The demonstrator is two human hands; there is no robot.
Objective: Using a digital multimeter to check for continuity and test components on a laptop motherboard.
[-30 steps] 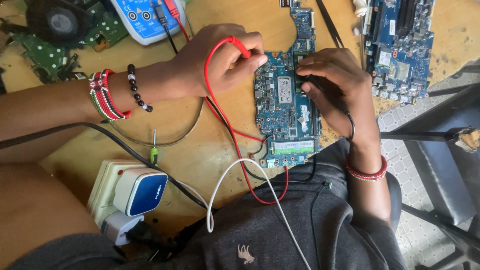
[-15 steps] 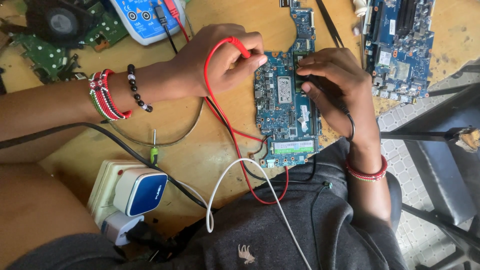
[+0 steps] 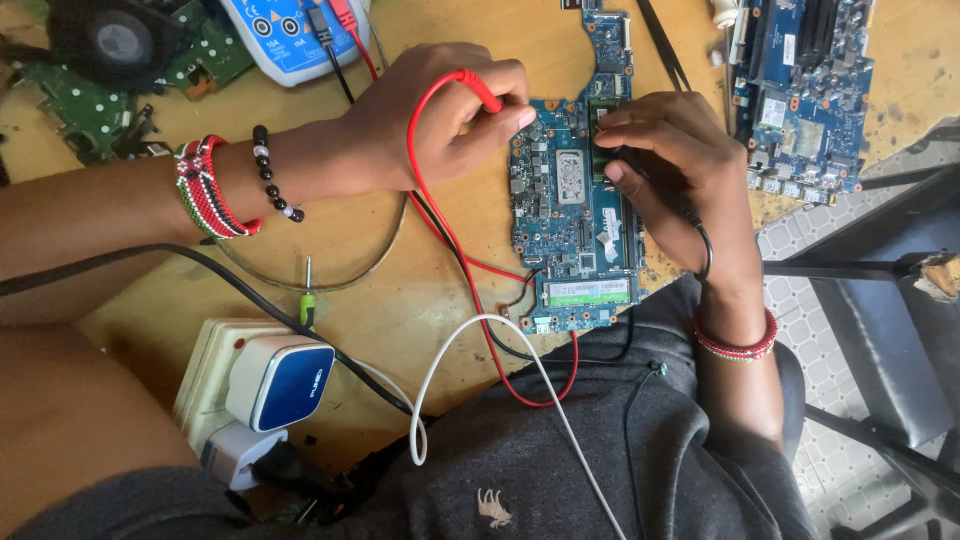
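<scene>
Head cam looks straight down, close over wooden bench [image 3: 450,290].

The tip of the red probe [image 3: 478,88] is hidden under the left hand's [image 3: 440,115] fingers, and the black probe [image 3: 660,185] is mostly covered by the right hand [image 3: 670,165], so neither contact point on the blue circuit board [image 3: 575,215] shows. Above the left hand, the meter [image 3: 285,35] is cut off by the top edge, as is the second board [image 3: 805,90] beyond the right hand. The blue board's small parts are too fine to tell apart.
</scene>
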